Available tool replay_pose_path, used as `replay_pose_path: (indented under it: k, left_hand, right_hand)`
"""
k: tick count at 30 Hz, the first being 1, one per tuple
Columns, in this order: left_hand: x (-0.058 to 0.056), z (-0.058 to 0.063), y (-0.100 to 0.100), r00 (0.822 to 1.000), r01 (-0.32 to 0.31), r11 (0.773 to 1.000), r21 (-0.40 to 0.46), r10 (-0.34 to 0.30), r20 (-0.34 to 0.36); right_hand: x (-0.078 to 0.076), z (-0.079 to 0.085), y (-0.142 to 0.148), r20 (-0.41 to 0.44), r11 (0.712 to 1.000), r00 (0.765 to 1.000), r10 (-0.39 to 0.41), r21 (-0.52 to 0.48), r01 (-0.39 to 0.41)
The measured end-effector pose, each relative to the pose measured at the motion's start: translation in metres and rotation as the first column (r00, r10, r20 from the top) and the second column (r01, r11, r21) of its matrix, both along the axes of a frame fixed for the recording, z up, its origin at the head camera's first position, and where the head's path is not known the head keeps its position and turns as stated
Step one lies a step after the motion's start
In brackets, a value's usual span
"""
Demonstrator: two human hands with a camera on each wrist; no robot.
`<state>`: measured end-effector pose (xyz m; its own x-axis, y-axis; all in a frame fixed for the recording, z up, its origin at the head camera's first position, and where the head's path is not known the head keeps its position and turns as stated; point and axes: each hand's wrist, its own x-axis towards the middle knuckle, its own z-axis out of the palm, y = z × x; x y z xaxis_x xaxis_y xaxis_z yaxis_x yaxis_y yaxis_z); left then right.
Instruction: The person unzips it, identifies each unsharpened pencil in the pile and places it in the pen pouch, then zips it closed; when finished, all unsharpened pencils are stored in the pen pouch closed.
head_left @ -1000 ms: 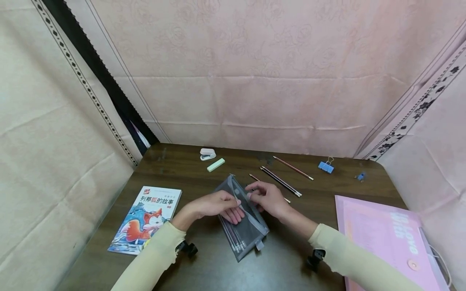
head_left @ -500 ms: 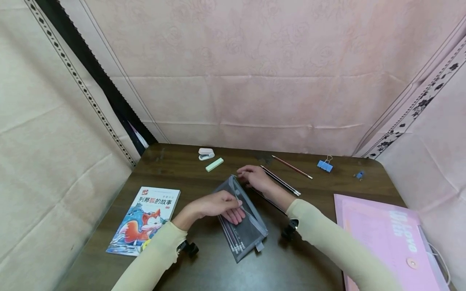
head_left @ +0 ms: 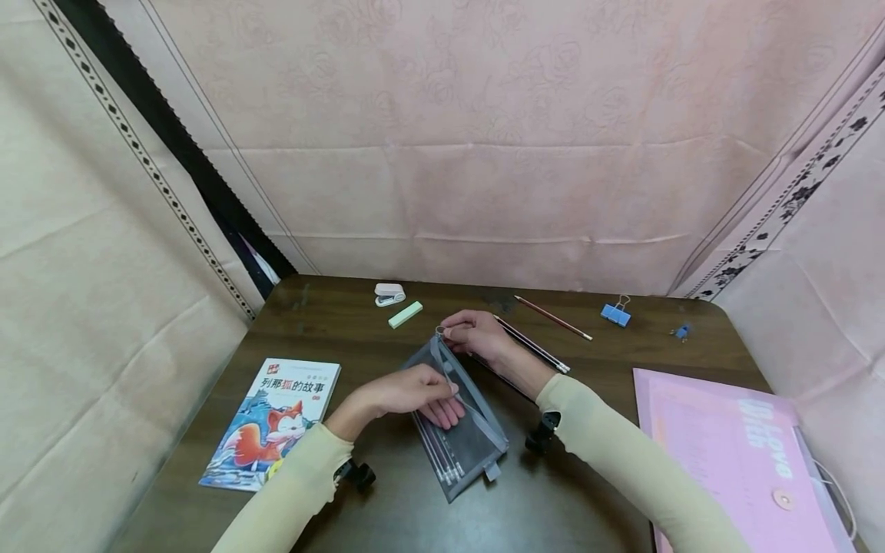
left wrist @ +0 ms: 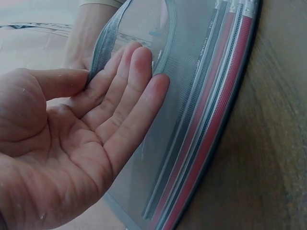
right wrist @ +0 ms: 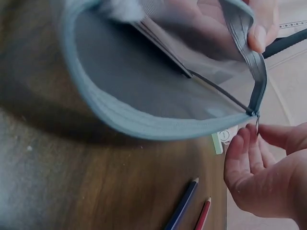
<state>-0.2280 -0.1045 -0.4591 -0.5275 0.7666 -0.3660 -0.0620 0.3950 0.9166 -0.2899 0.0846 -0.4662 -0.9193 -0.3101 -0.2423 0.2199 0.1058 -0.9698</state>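
A grey see-through mesh pencil case (head_left: 480, 445) lies slanted on the desk, with several pencils (left wrist: 230, 81) inside along its left side. Its zipper gapes open in the right wrist view. My left hand (head_left: 408, 390) pinches the near edge of that opening between thumb and fingers, the other fingers lying over the mesh. At the case's far end, my right hand (head_left: 484, 338) pinches the small zipper pull (right wrist: 257, 125) with thumb and fingertips. Dark pencils (head_left: 532, 344) lie just right of that hand, and another is partly hidden under its wrist.
A red pencil (head_left: 553, 318), a blue binder clip (head_left: 615, 314) and a small blue item (head_left: 681, 332) lie at the back right. A white stapler (head_left: 389, 294) and pale green bar (head_left: 405, 314) sit behind the case. A picture book (head_left: 276, 415) lies left, a pink folder (head_left: 726, 453) right.
My right hand has moved from the middle of the case's opening to its far end and now pinches the zipper pull. The left hand has kept its grip.
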Motion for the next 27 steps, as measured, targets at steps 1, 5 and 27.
replay_pose_path:
  k: [1,5,27]
  left_hand:
    - [0.0,0.0,0.0,1.0,0.001,1.0,-0.002,-0.001,-0.002]
    - [0.0,0.001,0.002,1.0,0.013,1.0,-0.017,-0.013,-0.01]
    - [-0.097,0.028,-0.039,0.96,-0.086,0.992,-0.094,0.058,-0.272]
  right_hand:
    - [0.0,0.001,0.0,-0.009,1.0,1.0,-0.001,0.002,0.001]
    - [-0.002,0.002,0.003,-0.034,1.0,0.999,-0.012,0.001,0.012]
    - [0.001,0.001,0.011,-0.186,1.0,0.982,-0.022,-0.017,0.02]
